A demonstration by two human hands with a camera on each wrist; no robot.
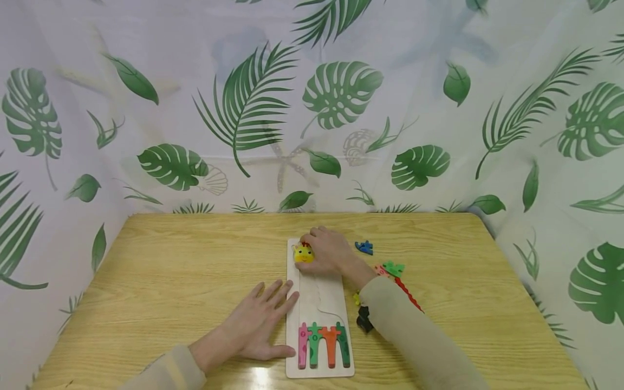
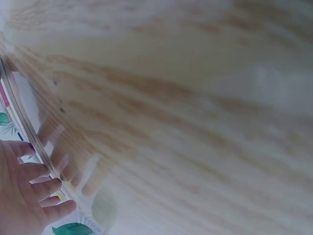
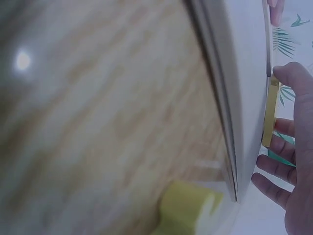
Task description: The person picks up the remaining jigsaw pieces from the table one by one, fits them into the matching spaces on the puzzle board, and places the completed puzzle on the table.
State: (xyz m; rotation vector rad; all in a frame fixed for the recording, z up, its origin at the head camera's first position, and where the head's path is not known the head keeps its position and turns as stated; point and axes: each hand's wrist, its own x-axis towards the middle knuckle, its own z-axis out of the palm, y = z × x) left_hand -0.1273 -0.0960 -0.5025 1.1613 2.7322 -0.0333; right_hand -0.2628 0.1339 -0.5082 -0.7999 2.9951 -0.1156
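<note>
Fingers point(image 1: 312, 233) of the right hand point(image 1: 330, 252) seemingly pinch the yellow face point(image 1: 304, 255); left hand point(image 1: 255, 325) splayed at the board point(image 1: 309, 297).

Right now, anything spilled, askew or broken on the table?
Nothing visibly spilled or broken. Loose pieces lie scattered right of the board, unlike the leg pieces lined up on it, so that side looks untidy; the right sleeve may hide more.

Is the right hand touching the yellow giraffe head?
Touching: the right wrist view shows the right hand pinching the yellow giraffe head by its edges.
</note>
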